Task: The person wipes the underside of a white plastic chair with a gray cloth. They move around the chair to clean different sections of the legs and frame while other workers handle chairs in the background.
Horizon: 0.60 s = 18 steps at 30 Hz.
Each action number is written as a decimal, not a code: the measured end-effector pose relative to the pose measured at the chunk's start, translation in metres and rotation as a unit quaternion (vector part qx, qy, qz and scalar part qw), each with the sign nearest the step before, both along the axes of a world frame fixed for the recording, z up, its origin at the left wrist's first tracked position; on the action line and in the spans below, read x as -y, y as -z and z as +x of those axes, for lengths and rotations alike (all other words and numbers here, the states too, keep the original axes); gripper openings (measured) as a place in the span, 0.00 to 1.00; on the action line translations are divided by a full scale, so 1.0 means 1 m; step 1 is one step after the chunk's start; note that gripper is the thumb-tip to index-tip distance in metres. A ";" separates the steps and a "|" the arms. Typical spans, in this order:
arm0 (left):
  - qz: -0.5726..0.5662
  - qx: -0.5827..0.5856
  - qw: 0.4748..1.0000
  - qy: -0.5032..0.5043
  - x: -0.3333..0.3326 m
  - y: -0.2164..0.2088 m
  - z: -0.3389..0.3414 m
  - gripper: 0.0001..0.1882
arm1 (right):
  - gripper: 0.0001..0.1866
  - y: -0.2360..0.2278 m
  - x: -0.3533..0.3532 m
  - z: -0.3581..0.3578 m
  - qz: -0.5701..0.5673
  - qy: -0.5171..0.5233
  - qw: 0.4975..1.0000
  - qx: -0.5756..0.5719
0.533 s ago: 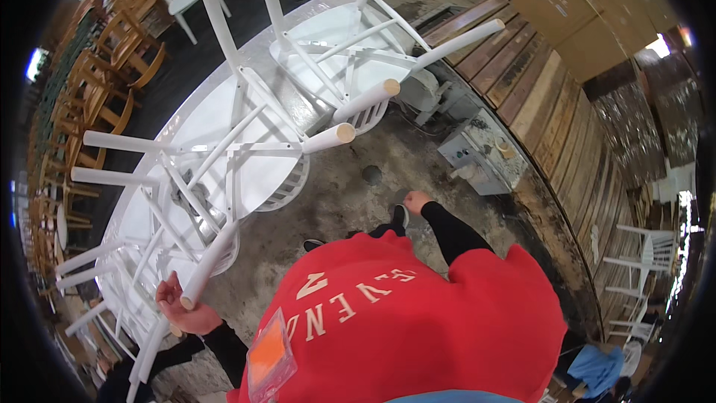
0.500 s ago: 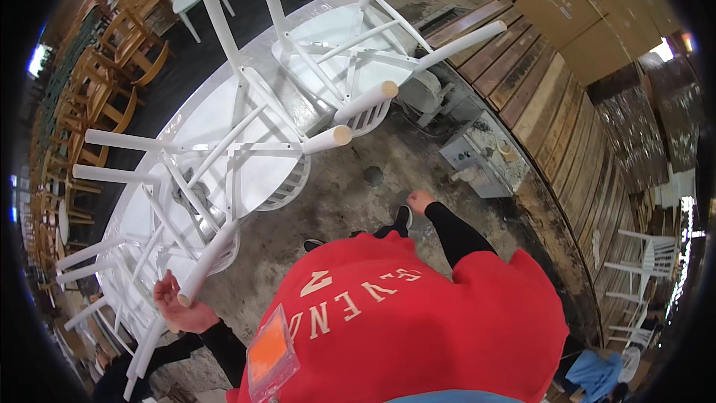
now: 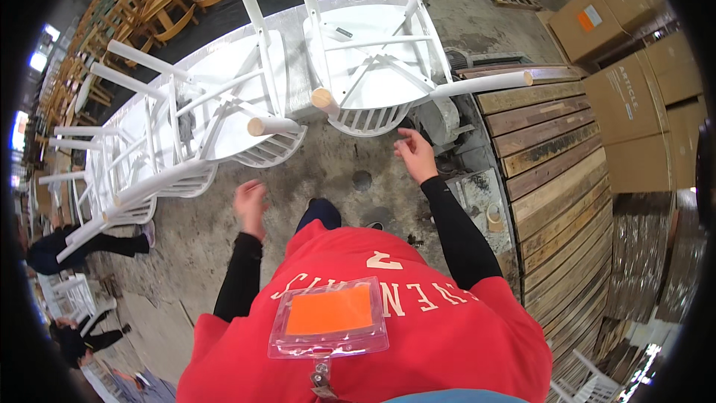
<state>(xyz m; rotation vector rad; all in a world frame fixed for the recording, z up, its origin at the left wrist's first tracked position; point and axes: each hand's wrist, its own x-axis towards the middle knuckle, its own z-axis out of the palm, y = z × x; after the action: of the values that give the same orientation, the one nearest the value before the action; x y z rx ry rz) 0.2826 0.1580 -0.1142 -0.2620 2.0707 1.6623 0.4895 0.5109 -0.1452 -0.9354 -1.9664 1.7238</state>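
Note:
White wooden chairs stand upside down in a row, their pale-tipped legs pointing up. The rightmost white chair (image 3: 373, 75) has its slatted backrest hanging over the near edge. My right hand (image 3: 416, 158) is just below that backrest, empty and apart from it, its fingers loosely bent. Over the floor, below the backrest of the second white chair (image 3: 246, 130), is my left hand (image 3: 251, 207). It is slightly blurred, with fingers loosely apart and nothing visible in it. The chairs rest on a long, plastic-wrapped surface (image 3: 300, 97).
A plank platform (image 3: 556, 179) and cardboard boxes (image 3: 634, 97) stand to the right. A roll of tape (image 3: 494, 218) lies on a dusty grey box beside the platform. Brown wooden chairs (image 3: 160, 7) fill the far left. Other people (image 3: 89, 246) are at the left edge.
The view has turned, and I am further along the row toward its right end. My left hand has left the chair leg it was beside; my right hand has risen toward the rightmost chair.

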 end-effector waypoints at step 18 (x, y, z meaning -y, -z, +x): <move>0.081 -0.359 0.925 0.092 -0.274 -0.046 -0.030 0.11 | 0.43 -0.052 -0.100 -0.110 0.218 -0.268 0.938 -0.021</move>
<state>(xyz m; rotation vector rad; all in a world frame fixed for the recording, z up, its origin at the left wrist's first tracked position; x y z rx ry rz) 0.2529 0.4324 -0.0683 0.6780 2.3168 1.9811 0.3796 0.6112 -0.0935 -0.2139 -2.5851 1.4148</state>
